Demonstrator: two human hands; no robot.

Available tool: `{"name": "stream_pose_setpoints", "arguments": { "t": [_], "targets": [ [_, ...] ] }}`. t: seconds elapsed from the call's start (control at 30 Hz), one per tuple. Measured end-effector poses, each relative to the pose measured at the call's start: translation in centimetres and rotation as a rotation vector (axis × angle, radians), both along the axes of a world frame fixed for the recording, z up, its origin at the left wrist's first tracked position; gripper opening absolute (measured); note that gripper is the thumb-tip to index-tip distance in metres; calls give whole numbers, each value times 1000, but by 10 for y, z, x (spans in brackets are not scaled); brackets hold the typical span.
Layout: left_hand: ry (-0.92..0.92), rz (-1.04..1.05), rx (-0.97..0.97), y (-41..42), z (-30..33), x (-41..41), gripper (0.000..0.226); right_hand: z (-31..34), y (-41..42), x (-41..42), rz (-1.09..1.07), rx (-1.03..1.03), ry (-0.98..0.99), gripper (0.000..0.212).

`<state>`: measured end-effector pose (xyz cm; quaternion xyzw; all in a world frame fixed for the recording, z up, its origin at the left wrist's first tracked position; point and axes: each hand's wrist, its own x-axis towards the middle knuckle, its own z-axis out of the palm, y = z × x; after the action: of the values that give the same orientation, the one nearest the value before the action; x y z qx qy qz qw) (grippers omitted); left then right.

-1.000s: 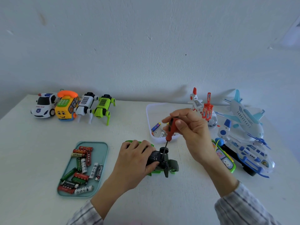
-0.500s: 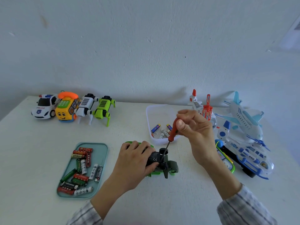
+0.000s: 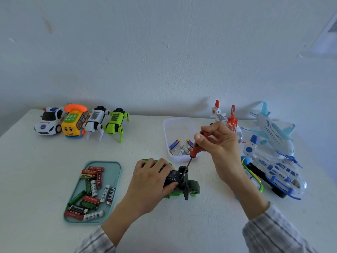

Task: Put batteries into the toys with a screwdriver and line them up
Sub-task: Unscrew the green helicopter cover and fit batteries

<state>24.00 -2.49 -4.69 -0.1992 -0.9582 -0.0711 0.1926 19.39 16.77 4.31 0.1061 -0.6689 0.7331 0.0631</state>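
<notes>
Left hand (image 3: 151,181) lies over a green toy car (image 3: 184,187) turned upside down at the middle of the white table (image 3: 27,161), fingers curled over its top and thumb against the black underside, gripping it. Right hand (image 3: 221,143) is raised above and to the right of the car, thumb and fingertips pinching the orange handle of a screwdriver (image 3: 194,152); the thin shaft slants down and left, its tip at the car's black battery cover; whether it sits in a screw cannot be told.

Left of the car, a teal tray (image 3: 114,172) holds a loose pile of batteries (image 3: 91,190), red, green, white and black. Behind the car, a clear plastic tub (image 3: 166,132) holds a few smaller batteries (image 3: 182,146), blue and white.

At the far left along the wall, four toys stand side by side: police car (image 3: 48,120), yellow toy phone (image 3: 73,123) with orange handset, white robot dog (image 3: 94,123), green robot dog (image 3: 115,125).

On the right, a big white and blue toy plane (image 3: 271,136) sits on a blue and white toy vehicle (image 3: 280,172), a small white and red plane (image 3: 218,112) behind the right hand, a green-edged toy phone (image 3: 255,179) flat beside the right wrist.

Striped sleeves on both forearms
</notes>
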Motion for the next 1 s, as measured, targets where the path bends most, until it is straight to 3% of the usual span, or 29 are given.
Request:
{"name": "stream_pose_setpoints", "arguments": {
  "t": [0.1,0.27,0.33,0.47,0.63,0.8,1.0],
  "targets": [
    [-9,5,0,0,0,0,37,2,-1,-1,56,-19,3,13],
    [-11,4,0,0,1,-1,37,-5,-2,-1,143,-66,-45,22],
    [-6,3,-2,0,1,-1,38,-6,-6,0,106,-50,-27,12],
    [1,-1,0,0,0,0,37,-6,-12,0,7,-18,33,16],
    [6,0,-12,0,0,-2,38,-7,-17,2,190,-167,-47,10],
    [11,0,-2,0,0,-3,37,-5,-29,10,63,-119,-16,7],
    [14,-1,7,0,0,-2,37,0,-31,12,-28,-13,81,23]
  ]
}}
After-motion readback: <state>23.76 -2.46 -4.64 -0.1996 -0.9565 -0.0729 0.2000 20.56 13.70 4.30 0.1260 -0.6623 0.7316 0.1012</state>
